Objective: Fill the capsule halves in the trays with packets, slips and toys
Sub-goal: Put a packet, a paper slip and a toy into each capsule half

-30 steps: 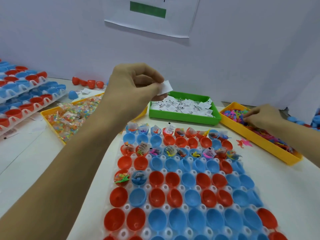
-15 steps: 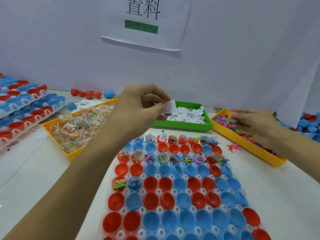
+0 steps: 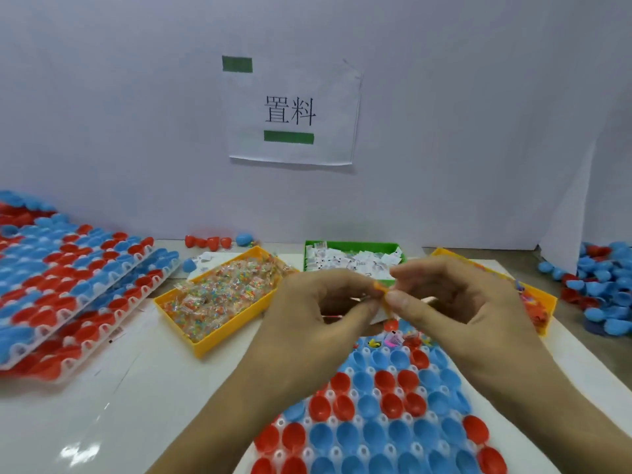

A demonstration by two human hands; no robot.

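Both hands meet above the far end of the white tray (image 3: pixel 279 420) of red and blue capsule halves (image 3: pixel 376 436). My right hand (image 3: pixel 458 302) pinches a small orange toy (image 3: pixel 380 287) between thumb and forefinger. My left hand (image 3: pixel 321 313) touches the same toy with its fingertips and keeps a white paper slip (image 3: pixel 378 317) under its thumb. Only a few filled halves (image 3: pixel 393 340) in the far rows show below the hands; the rest are hidden. The near halves are empty.
A yellow bin (image 3: pixel 236 333) of bead packets stands at the left, a green bin (image 3: pixel 342 243) of slips behind the hands, a yellow toy bin (image 3: pixel 545 292) at the right. Stacked capsule trays (image 3: pixel 68 285) lie far left, loose halves (image 3: pixel 608 292) far right.
My right hand left the toy bin and came to the middle with an orange toy. My left hand with the slip dropped lower to meet it. The camera tilted up.
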